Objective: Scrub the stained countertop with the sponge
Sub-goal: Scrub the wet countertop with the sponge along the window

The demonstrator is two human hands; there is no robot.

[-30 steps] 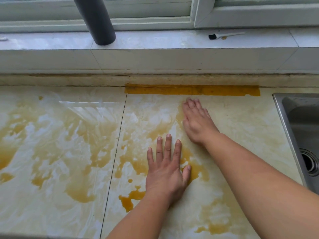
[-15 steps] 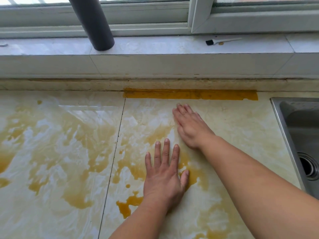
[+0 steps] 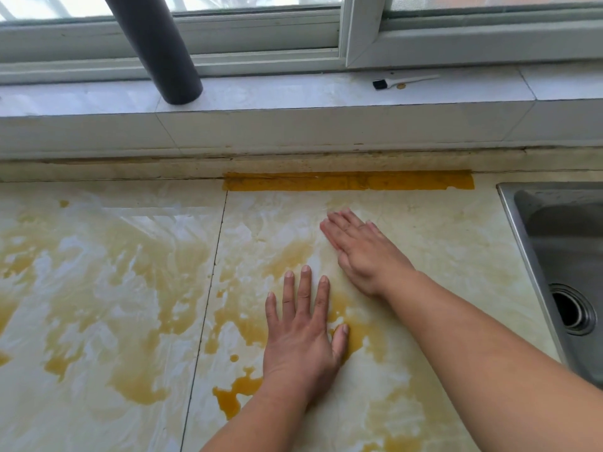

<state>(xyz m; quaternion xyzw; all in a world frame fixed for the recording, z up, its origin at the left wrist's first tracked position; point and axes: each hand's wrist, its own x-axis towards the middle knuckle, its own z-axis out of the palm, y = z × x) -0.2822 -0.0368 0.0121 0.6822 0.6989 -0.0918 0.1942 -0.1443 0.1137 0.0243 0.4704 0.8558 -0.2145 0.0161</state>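
Fingers of both hands lie straight and flat on the counter (image 3: 98, 321), holding nothing: the left hand (image 3: 301, 337) at lower centre with fingers slightly spread, the right hand (image 3: 365, 252) just above and to its right, fingers close together and angled toward the upper left. Yellow-brown stains (image 3: 239, 396) pool and smear across the pale marbled surface, darkest beside the left wrist. An ochre strip (image 3: 349, 181) runs along the back edge at centre. At the right edge sits a steel sink (image 3: 554, 230) with a drain (image 3: 571, 308), nothing in it. On the sill (image 3: 293, 89) at top stand a dark pipe (image 3: 156, 44) and a small brush (image 3: 401, 81). No sponge shows, and no writing is readable.
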